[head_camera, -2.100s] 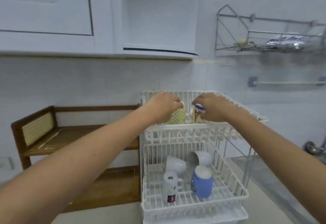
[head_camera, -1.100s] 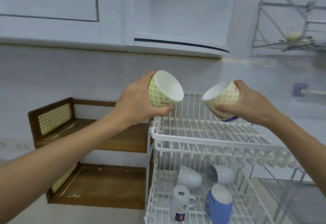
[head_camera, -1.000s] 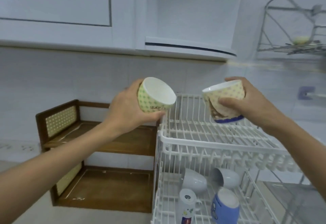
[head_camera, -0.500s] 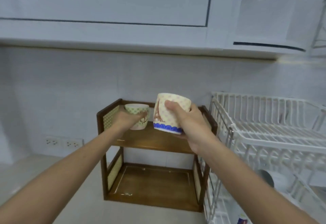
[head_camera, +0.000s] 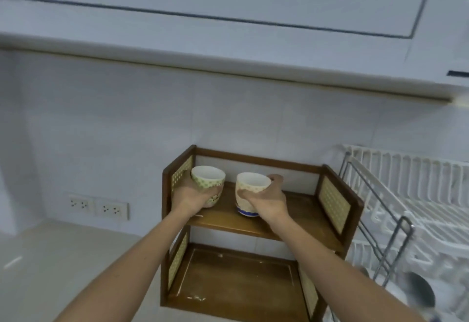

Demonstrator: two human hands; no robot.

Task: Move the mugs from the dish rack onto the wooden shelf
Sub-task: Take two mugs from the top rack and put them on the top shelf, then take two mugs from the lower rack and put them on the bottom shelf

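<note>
A green-patterned mug (head_camera: 208,179) stands upright at the left of the wooden shelf's (head_camera: 299,216) upper board, with my left hand (head_camera: 190,195) wrapped around its side. Beside it, a cream mug with a blue base (head_camera: 250,189) sits upright on the same board, gripped by my right hand (head_camera: 269,201). The two mugs stand a small gap apart. The white dish rack (head_camera: 418,195) is at the right edge; its top tier shows no mugs and a blurred pale mug (head_camera: 418,293) lies on its lower tier.
The shelf's lower board (head_camera: 238,283) is bare wood. Wall sockets (head_camera: 99,207) sit on the tiled wall to the left. White cabinets (head_camera: 228,17) hang overhead. A pale countertop (head_camera: 63,258) stretches left of the shelf.
Both hands carried the mugs from the dish rack leftward to the shelf, turned them upright and lowered them onto the upper board. The view swung left with them.
</note>
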